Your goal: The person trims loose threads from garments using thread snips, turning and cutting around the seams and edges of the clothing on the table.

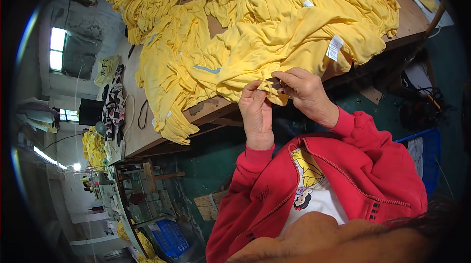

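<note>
At the near edge of the table, my left hand (257, 118) pinches a gathered bit of a yellow garment (284, 42) between thumb and fingers. My right hand (310, 95) is closed close beside it, gripping a small dark metal tool that looks like thread snips (275, 83). The tips of the snips meet the pinched cloth; the fingers hide most of the tool. A white care label (335, 48) hangs from the yellow cloth to the right of my hands. Greyish-blue trim (207, 70) shows on the fabric to the left.
Heaps of yellow garments (147, 0) cover much of the wooden table (414, 15). Dark patterned cloth (113, 103) lies at the table's left. Blue plastic crates stand on the floor, one at lower left (170, 239), another at right (431, 160). Cables (434, 99) hang beneath the table's right end.
</note>
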`<state>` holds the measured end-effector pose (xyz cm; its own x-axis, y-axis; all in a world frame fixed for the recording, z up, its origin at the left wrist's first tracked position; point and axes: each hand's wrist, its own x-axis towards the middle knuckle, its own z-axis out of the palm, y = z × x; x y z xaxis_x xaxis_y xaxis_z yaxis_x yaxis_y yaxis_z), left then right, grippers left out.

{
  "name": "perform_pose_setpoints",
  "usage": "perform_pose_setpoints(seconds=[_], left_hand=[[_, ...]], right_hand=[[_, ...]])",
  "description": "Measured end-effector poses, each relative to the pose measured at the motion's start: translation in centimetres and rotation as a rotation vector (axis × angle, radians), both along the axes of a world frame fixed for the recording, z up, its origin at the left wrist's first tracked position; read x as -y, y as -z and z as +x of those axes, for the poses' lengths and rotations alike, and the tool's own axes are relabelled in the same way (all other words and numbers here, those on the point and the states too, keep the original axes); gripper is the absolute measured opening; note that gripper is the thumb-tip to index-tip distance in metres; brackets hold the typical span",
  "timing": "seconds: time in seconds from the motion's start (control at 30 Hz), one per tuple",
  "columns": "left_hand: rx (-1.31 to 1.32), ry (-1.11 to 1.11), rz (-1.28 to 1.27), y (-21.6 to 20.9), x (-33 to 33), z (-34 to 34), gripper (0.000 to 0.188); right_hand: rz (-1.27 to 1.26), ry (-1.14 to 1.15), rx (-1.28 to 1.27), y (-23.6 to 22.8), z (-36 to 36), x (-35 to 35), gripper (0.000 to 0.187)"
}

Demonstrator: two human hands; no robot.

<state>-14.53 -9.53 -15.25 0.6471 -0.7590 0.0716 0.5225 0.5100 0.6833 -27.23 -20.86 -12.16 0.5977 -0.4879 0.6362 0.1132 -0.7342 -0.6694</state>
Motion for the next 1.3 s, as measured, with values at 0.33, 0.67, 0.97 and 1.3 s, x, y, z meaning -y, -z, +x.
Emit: perform_pose_setpoints(seconds=[0.33, 0.67, 0.97, 1.3], left_hand=[[0.106, -0.012, 0.019, -0.2, 0.4, -0.6, 0.024], [0.108, -0.091, 0.094, -1.0, 0.3, 0.2, 0.026], [0.342, -0.274, 0.133, -1.8, 0.5, -1.8, 0.021], [0.537, -0.386, 0.236, -3.3, 0.2, -2.7, 0.017]], right_hand=[[-0.161, 0.076, 0.106, 0.2, -0.2, 0.4, 0.039], [-0.709, -0.134, 0.27, 0.7, -1.2, 0.2, 0.038], [-0.248, 0.043, 0.284, 0.0, 0.6, -0.3, 0.032], [-0.178, 0.126, 0.237, 1.8, 1.5, -1.8, 0.043]])
